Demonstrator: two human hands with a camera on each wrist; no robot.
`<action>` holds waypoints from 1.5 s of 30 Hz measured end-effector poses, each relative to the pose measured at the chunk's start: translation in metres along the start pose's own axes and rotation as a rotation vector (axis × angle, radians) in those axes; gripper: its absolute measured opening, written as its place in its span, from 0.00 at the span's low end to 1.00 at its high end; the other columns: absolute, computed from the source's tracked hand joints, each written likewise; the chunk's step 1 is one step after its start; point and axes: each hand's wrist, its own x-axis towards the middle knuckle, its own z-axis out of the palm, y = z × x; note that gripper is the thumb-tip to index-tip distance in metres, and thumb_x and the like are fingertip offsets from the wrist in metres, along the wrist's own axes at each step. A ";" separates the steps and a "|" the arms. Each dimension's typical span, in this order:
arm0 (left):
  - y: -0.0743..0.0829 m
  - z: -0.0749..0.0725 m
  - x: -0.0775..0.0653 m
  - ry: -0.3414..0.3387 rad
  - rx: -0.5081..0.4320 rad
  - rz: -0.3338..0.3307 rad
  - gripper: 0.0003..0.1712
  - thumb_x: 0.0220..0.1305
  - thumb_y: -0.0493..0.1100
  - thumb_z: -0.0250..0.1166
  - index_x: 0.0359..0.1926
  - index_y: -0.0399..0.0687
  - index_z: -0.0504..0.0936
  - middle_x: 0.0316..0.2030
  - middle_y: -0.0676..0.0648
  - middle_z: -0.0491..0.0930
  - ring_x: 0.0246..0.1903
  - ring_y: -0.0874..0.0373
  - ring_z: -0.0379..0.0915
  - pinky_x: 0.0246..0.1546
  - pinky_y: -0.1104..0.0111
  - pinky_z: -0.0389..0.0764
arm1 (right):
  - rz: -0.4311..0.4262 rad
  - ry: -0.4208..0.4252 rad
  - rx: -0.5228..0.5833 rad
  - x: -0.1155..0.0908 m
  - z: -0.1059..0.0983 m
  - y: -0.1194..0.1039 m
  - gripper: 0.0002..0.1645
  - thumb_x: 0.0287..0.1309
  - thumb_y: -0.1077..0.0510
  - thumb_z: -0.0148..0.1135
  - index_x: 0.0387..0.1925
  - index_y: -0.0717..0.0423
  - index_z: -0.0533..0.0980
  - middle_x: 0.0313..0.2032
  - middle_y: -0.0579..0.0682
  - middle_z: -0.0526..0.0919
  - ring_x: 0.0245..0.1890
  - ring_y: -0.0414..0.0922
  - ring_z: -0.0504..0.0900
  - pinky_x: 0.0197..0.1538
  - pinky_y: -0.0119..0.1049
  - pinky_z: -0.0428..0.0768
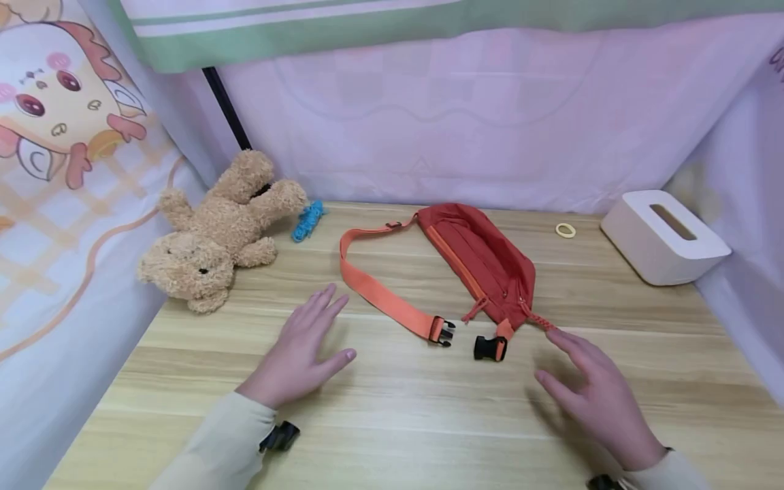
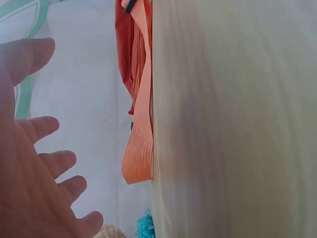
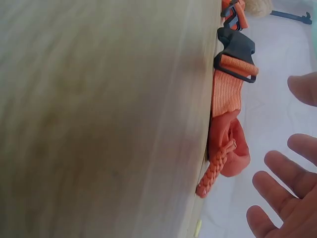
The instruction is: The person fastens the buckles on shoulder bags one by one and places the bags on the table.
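A red waist bag [image 1: 480, 262] lies on the table with its orange strap [image 1: 386, 296] curving out to the left. The two black buckle halves, the prong end [image 1: 442, 332] and the socket end [image 1: 490, 348], lie apart with a small gap between them. My left hand [image 1: 303, 347] hovers left of the strap, fingers spread, holding nothing. Over on the right, my right hand [image 1: 597, 391] is held above the table near the bag's braided zipper pull [image 3: 216, 168], its fingers extended and holding nothing. In the head view its index fingertip overlaps the pull's end; the right wrist view shows them apart.
A tan teddy bear [image 1: 223, 228] lies at the back left, beside a blue bundle of cord [image 1: 308, 221]. Toward the back right are a pale yellow ring [image 1: 565, 231] and a white tissue box [image 1: 664, 238]. Curtains [image 1: 429, 122] enclose the table's back and sides.
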 end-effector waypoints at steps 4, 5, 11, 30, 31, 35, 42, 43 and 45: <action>0.004 0.003 0.004 -0.011 -0.025 0.008 0.49 0.68 0.66 0.60 0.79 0.52 0.51 0.79 0.49 0.41 0.78 0.47 0.38 0.73 0.43 0.45 | 0.015 0.005 0.012 0.001 0.003 -0.003 0.33 0.52 0.55 0.77 0.60 0.56 0.77 0.59 0.61 0.79 0.59 0.63 0.75 0.56 0.66 0.71; 0.005 0.004 0.005 -0.013 -0.031 0.011 0.49 0.68 0.65 0.60 0.79 0.51 0.51 0.79 0.48 0.41 0.78 0.47 0.38 0.73 0.44 0.46 | 0.021 0.004 0.015 0.001 0.003 -0.004 0.32 0.53 0.55 0.77 0.59 0.56 0.78 0.58 0.61 0.79 0.58 0.63 0.75 0.55 0.66 0.71; 0.010 0.010 0.009 -0.006 -0.080 0.018 0.48 0.68 0.59 0.63 0.79 0.48 0.52 0.78 0.46 0.50 0.76 0.45 0.45 0.73 0.45 0.50 | 0.037 -0.005 0.034 0.004 0.008 -0.006 0.28 0.54 0.56 0.76 0.56 0.57 0.79 0.56 0.59 0.81 0.58 0.60 0.77 0.56 0.62 0.72; 0.034 0.037 0.044 -0.003 -0.360 -0.056 0.33 0.71 0.47 0.64 0.73 0.49 0.65 0.68 0.52 0.69 0.69 0.56 0.63 0.68 0.54 0.67 | 0.247 -0.109 0.155 0.016 0.015 -0.013 0.26 0.62 0.50 0.70 0.59 0.55 0.78 0.57 0.55 0.80 0.59 0.58 0.76 0.58 0.64 0.73; 0.036 0.038 0.046 -0.008 -0.369 -0.053 0.32 0.71 0.47 0.64 0.72 0.49 0.66 0.67 0.53 0.70 0.68 0.57 0.63 0.67 0.55 0.67 | 0.248 -0.110 0.158 0.017 0.015 -0.013 0.26 0.62 0.50 0.70 0.59 0.56 0.78 0.57 0.55 0.80 0.58 0.57 0.76 0.57 0.64 0.73; 0.040 0.041 0.052 -0.011 -0.407 -0.058 0.28 0.71 0.45 0.64 0.69 0.48 0.70 0.62 0.55 0.74 0.65 0.59 0.66 0.66 0.57 0.69 | 0.241 -0.131 0.187 0.023 0.018 -0.013 0.27 0.63 0.49 0.70 0.59 0.56 0.78 0.57 0.55 0.80 0.56 0.56 0.76 0.56 0.62 0.76; 0.042 0.053 0.057 -0.028 -0.505 -0.069 0.19 0.71 0.43 0.63 0.60 0.44 0.77 0.53 0.50 0.80 0.55 0.59 0.74 0.56 0.59 0.77 | 0.223 -0.187 0.218 0.028 0.027 -0.013 0.25 0.62 0.52 0.71 0.58 0.53 0.78 0.54 0.53 0.82 0.55 0.53 0.79 0.54 0.56 0.80; 0.043 0.055 0.057 -0.038 -0.520 -0.074 0.18 0.71 0.43 0.63 0.59 0.45 0.78 0.52 0.51 0.80 0.53 0.60 0.75 0.55 0.60 0.78 | 0.215 -0.193 0.222 0.029 0.028 -0.013 0.24 0.61 0.53 0.71 0.58 0.53 0.78 0.53 0.53 0.82 0.54 0.53 0.80 0.54 0.55 0.80; 0.044 0.059 0.058 -0.053 -0.552 -0.081 0.17 0.71 0.42 0.63 0.58 0.45 0.79 0.50 0.51 0.81 0.50 0.61 0.77 0.52 0.62 0.79 | 0.203 -0.202 0.237 0.030 0.029 -0.014 0.23 0.61 0.54 0.72 0.57 0.54 0.78 0.52 0.53 0.83 0.54 0.53 0.80 0.53 0.52 0.81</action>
